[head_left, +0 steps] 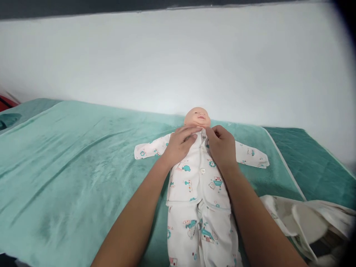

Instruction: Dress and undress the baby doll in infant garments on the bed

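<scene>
A baby doll (pixel 198 115) lies on its back, head toward the wall, arms spread out. It wears a white baby shirt (pixel 191 185) with teal and brown prints and buttons down the front, plus matching baby pants (pixel 203 237). My left hand (pixel 182 142) rests on the shirt's chest by the collar, fingers stretched toward the neckline and thumb apart from them. Across the front opening, my right hand (pixel 222 144) is closed in a pinch on the collar edge; its fingertips are partly hidden. Lower down, a button (pixel 203 171) shows on the front.
Beneath the doll spreads a light teal blanket (pixel 78 167), wrinkled on the left. Darker teal bedding (pixel 319 163) shows at the right. White cloth (pixel 308 218) lies bunched beside my right forearm. A white wall (pixel 167 59) rises behind. Something red (pixel 7 103) shows at the left edge.
</scene>
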Tool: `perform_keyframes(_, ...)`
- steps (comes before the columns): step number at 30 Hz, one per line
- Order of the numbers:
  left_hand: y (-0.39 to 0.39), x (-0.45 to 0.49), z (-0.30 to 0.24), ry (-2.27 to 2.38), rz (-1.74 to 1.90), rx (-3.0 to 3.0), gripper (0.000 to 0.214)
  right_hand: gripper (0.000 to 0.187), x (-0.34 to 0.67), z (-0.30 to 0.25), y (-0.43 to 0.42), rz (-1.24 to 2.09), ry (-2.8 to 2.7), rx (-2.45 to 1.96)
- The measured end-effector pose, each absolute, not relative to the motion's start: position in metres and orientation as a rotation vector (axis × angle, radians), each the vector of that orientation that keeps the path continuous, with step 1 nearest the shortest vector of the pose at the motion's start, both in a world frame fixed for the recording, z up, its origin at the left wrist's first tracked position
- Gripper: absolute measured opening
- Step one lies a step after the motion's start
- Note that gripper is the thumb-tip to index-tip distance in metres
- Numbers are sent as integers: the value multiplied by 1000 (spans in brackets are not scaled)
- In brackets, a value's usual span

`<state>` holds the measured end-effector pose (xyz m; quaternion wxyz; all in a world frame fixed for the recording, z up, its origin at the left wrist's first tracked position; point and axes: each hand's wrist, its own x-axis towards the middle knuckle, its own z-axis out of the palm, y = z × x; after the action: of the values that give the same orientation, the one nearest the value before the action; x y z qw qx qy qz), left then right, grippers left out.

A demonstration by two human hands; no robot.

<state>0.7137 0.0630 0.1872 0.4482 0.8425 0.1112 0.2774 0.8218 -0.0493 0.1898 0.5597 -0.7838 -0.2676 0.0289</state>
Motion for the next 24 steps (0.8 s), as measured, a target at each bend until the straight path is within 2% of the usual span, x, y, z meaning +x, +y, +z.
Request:
perform_keyframes(2, 57, 707, 189, 269, 694, 2086, 30, 12, 812, 187, -61, 66, -651, -1778)
perform_keyframes(5, 51, 696, 188, 236, 669, 2057, 24, 23, 801, 182, -78, 86, -753, -1673)
perform_keyframes(12, 43, 681, 186, 197, 630, 2086, 27, 15, 800, 175, -88, 188, -679, -1538)
perform_keyframes(18, 42, 682, 186, 205, 634, 2150, 27, 30, 802, 189, -90, 185, -1060, -1722)
perform_keyframes(24, 42, 683, 184, 208, 647, 2137, 28, 24, 799, 199, -93, 112, -1166, -1996)
